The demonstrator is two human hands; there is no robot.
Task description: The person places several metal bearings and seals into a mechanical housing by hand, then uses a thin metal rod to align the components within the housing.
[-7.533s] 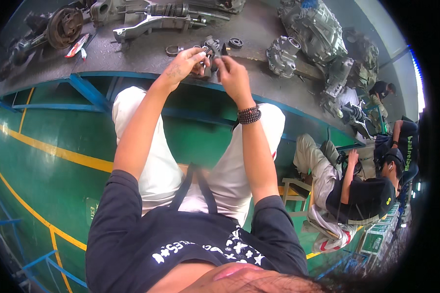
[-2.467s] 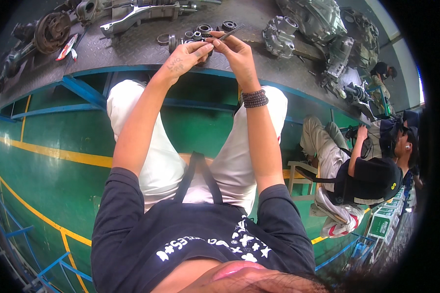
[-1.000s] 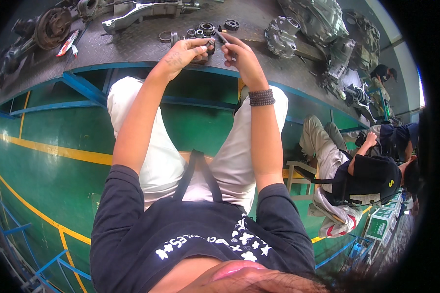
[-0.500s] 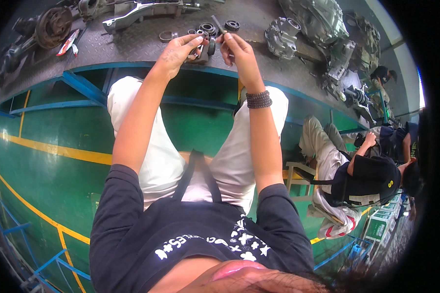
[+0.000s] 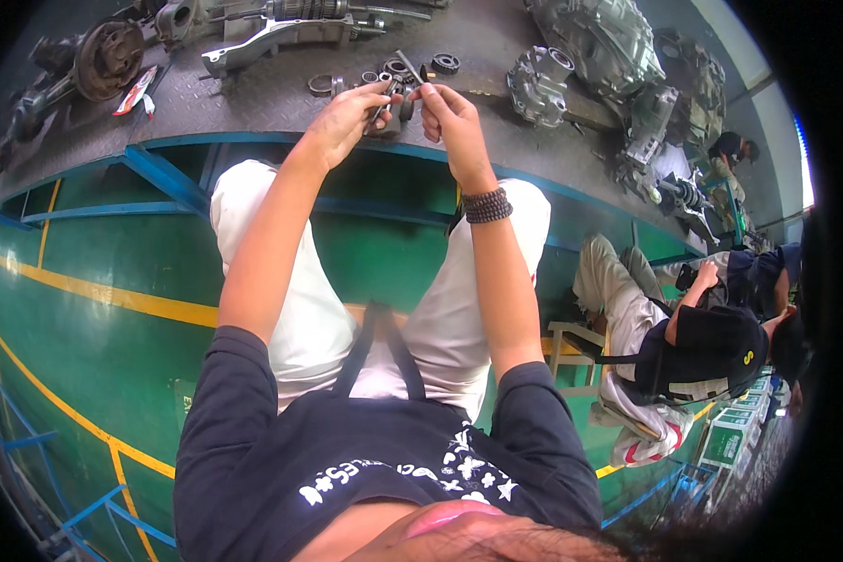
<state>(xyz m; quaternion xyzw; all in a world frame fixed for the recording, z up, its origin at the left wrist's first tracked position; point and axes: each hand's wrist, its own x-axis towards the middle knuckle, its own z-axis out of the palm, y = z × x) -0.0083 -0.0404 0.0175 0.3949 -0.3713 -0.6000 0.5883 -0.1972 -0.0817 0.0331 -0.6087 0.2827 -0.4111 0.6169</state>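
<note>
Seen from the head, a seated person's two bare hands are working over the near edge of a metal desk (image 5: 281, 103). The right hand (image 5: 451, 124) is clamping a thin grey rod (image 5: 408, 66) between thumb and fingers; the rod is tilting, its free end pointing away from the person and toward the left. A beaded bracelet (image 5: 487, 206) is encircling the right wrist. The left hand (image 5: 345, 120) is bending its fingers beside a cluster of small metal parts; whether it is clamping one of them cannot be told, the fingers hiding the spot. The hands are staying near each other without visibly touching. A ring (image 5: 320, 85) is lying beyond the left hand, and a dark gear (image 5: 445, 64) is lying beyond the right. Farther back, a long casing (image 5: 272, 39) is resting at centre-left, with a rusty drum (image 5: 112, 61) and a red-and-white packet (image 5: 138, 91) lying to its left. A small housing (image 5: 539, 86) and a large housing (image 5: 599, 42) are standing to the right. A co-worker (image 5: 707, 347) is sitting at the far right, and green floor (image 5: 94, 347) with yellow lines is extending below.
</note>
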